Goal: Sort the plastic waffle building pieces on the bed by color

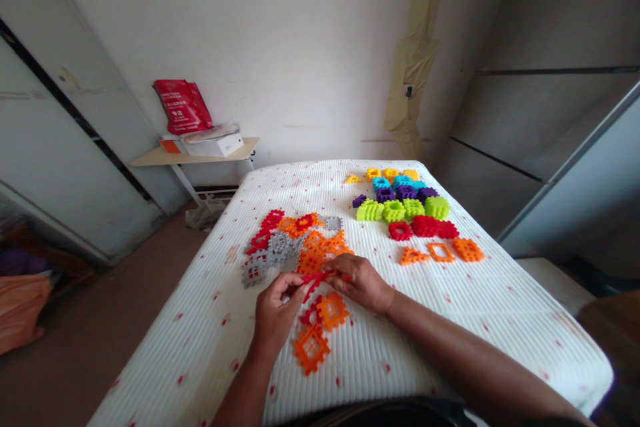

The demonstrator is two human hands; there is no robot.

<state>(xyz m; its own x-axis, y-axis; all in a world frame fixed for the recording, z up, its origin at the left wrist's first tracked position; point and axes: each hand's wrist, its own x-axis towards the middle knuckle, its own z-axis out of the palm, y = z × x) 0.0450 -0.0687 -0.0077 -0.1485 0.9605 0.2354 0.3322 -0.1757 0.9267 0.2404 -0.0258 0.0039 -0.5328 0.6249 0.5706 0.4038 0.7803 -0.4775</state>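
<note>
A red interlocking toy tile (313, 280) is pinched at its left end between the thumb and fingers of my left hand (278, 310). My right hand (363, 282) has its curled fingertips on the tile's right end, with a bit of orange showing under them. Just beyond my hands lies a loose pile of tiles, with an orange window tile (311, 260), grey tiles (281, 247) and red tiles (273, 219). Nearer to me, an orange tile (333, 311) partly covers a red one (311, 315), and an orange square tile (312, 349) lies below them.
On the bed's patterned white cover (215, 347), tiles sit in colour rows at right: yellow (373, 174), blue (381, 183), purple (385, 195), green (394, 211), red (425, 225) and orange (441, 252). A small table (150, 157) at back left holds a red bag (181, 107) and white box (215, 144).
</note>
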